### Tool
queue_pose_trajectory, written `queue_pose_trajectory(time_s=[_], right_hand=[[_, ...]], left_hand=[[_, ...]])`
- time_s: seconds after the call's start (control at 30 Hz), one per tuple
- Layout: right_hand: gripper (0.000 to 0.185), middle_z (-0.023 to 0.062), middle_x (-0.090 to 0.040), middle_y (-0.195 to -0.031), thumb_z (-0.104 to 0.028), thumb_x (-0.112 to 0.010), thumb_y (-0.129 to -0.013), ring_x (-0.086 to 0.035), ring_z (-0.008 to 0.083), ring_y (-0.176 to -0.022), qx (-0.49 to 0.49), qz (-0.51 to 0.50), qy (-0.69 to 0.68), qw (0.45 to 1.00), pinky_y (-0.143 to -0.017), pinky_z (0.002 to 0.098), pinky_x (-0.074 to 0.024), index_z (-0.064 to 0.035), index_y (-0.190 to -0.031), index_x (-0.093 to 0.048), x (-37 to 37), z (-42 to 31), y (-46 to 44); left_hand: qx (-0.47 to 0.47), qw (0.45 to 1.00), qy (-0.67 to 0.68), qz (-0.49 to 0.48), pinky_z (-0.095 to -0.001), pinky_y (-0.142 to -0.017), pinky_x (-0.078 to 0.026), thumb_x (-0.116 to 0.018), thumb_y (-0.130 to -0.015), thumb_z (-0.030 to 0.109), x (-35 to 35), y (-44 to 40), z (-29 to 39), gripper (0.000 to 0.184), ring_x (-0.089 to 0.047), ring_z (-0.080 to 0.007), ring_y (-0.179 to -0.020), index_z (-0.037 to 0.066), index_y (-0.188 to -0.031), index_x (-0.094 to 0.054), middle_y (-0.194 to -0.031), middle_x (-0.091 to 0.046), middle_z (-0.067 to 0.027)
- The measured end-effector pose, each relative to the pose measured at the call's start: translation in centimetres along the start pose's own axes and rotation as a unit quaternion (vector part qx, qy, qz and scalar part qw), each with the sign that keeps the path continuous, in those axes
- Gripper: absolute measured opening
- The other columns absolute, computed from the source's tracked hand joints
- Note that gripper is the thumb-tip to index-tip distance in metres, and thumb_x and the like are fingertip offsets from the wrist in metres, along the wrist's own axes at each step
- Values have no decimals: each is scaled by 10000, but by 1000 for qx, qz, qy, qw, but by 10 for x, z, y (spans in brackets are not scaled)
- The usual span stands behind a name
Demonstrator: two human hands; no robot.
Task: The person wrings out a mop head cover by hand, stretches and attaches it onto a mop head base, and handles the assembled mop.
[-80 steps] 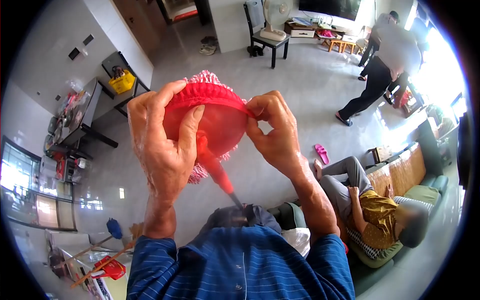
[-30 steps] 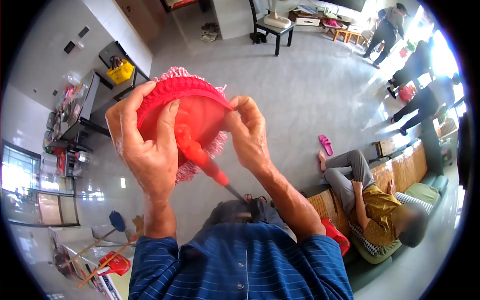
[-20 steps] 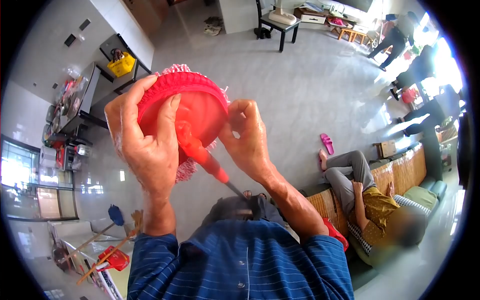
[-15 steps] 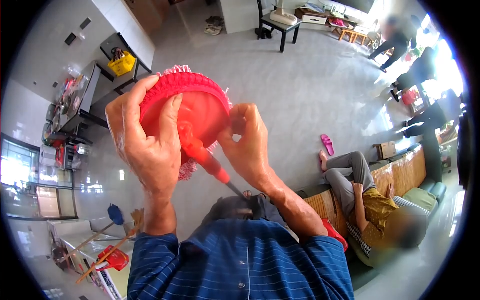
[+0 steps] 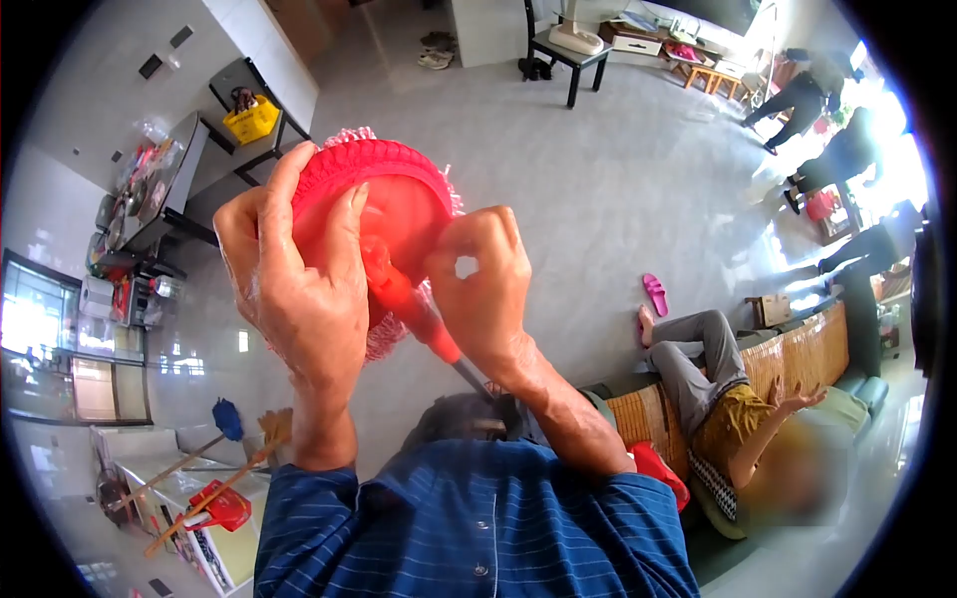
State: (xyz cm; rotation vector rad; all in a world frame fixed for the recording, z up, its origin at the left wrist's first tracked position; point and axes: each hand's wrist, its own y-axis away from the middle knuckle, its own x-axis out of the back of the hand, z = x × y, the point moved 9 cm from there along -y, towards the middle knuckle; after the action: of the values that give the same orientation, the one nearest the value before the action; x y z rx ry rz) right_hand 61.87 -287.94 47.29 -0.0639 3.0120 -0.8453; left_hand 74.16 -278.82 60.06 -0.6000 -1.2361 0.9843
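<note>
Upside down in front of my chest is a spin mop, its round red plate (image 5: pixel 407 214) facing me. A red gathered fabric edge with pink-and-white fringe, the mop pad (image 5: pixel 384 157), wraps the plate's rim. My left hand (image 5: pixel 304 264) grips the rim from the left, thumb on the plate and fingers round the pad. At the right rim, my right hand (image 5: pixel 483 284) is closed in a pinch; its fingertips touch the edge, and I cannot make out exactly what lies between them. The mop handle (image 5: pixel 434 334) slopes down towards my waist.
On the right, a person (image 5: pixel 743 419) sits on a sofa with bamboo mats (image 5: pixel 797 344). Pink slippers (image 5: pixel 654 294) lie on the floor. A chair (image 5: pixel 568 55) stands ahead; a table (image 5: pixel 179 169) is at left. Brooms (image 5: pixel 224 478) lean at lower left. Several people stand far right.
My right hand has shifted slightly left along the rim, its fingers closer over the plate. My left hand keeps its grip. The seated person has raised a hand.
</note>
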Motion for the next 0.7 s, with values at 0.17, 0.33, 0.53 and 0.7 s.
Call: queue_pose_trajectory(time_s=[0.17, 0.33, 0.53, 0.7], right_hand=[[250, 44, -587, -863, 112, -607, -803, -637, 131, -739, -121, 17, -96, 988, -671, 275, -535, -22, -1008, -554, 2, 28, 6], [198, 55, -584, -914, 87, -556, -879, -642, 111, -776, -184, 6, -159, 970, -667, 271, -532, -12, -1043, -507, 2, 40, 17], [133, 122, -562, -988, 13, -488, -966, -677, 189, -778, -239, -19, -221, 945, -613, 321, -617, 22, -1091, -443, 4, 31, 20], [148, 143, -520, -1044, -22, -452, -981, -678, 215, -803, -244, -22, -195, 950, -579, 313, -578, 12, -1122, -420, 10, 41, 30]], left_hand=[[-13, 994, 83, -68, -360, -823, -524, -766, -832, 71, 3, -8, 1, 398, -613, -230, -943, 79, -1221, -686, -1020, -612, -90], [29, 968, 228, -101, -315, -905, -510, -709, -891, 69, 12, -11, -22, 349, -635, -183, -997, 33, -1237, -672, -1104, -673, -107], [134, 892, 427, -61, -337, -1015, -472, -643, -972, 123, 16, 10, -59, 391, -602, -219, -1166, -40, -1321, -575, -1265, -639, -152], [157, 892, 397, -145, -308, -1023, -454, -655, -956, 77, 3, 31, -59, 399, -594, -160, -1144, -29, -1330, -565, -1282, -628, -104]])
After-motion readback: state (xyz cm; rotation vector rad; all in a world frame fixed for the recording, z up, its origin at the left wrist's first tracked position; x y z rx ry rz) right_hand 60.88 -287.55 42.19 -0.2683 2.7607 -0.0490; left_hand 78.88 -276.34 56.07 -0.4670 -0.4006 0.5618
